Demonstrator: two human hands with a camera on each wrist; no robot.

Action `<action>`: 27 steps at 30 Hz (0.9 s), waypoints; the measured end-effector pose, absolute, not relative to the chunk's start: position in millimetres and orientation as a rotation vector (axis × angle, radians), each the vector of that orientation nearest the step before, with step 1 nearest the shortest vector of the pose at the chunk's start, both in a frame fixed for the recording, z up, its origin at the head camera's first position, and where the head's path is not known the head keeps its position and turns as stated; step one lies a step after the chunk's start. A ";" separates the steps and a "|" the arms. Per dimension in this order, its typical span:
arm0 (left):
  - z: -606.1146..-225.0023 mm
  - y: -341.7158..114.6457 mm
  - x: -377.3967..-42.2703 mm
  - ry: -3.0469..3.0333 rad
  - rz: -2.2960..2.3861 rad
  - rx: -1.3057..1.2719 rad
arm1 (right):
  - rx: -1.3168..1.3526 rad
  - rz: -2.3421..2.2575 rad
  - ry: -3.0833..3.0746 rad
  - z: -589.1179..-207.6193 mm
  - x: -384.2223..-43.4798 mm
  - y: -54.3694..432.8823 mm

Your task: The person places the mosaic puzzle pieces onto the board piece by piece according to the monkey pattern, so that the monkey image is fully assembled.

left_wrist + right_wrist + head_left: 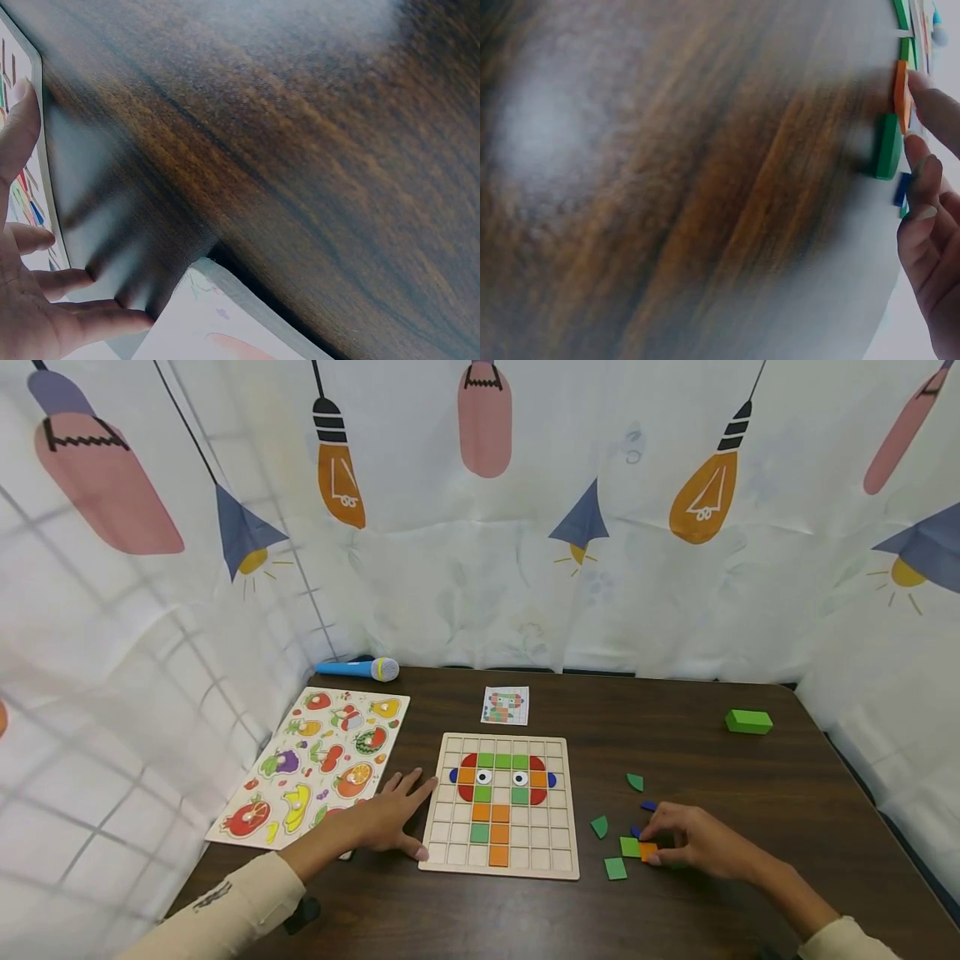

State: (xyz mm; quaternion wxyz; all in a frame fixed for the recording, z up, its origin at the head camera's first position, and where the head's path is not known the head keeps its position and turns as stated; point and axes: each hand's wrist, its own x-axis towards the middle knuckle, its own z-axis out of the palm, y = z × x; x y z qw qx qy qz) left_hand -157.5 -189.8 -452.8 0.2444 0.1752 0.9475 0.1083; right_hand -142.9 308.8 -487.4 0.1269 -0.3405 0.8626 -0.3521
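A pale wooden grid board [543,843] lies mid-table, with red, green, orange and blue pieces forming a figure with two eyes. At its left edge my left hand [393,814] rests with fingers spread, thumb on the lower left corner. In the left wrist view the same hand [37,300] reaches along the board's side. My right hand [690,839] pinches an orange square [648,852] between thumb and forefinger, right of the board. Beside it lie a light green square [629,847], a green square [616,868] and a blue piece [649,807]. In the right wrist view a green piece [887,148] stands by the orange one.
A fruit picture board [307,760] lies at the left, and a blue toy microphone [356,669] behind it. Beyond the grid board is a small pattern card [505,706]. A green block [748,722] sits far right. Quarter-round green pieces [599,827] are scattered nearby.
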 end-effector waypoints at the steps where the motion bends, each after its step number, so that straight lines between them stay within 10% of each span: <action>1: -452.7 -189.8 -157.5 2.587 0.295 0.478 | -1.002 -1.013 2.518 -488.2 -142.7 309.0; 27: -452.0 -189.6 -156.1 2.591 0.296 0.491 | -1.084 -0.978 2.514 -489.2 -141.1 307.2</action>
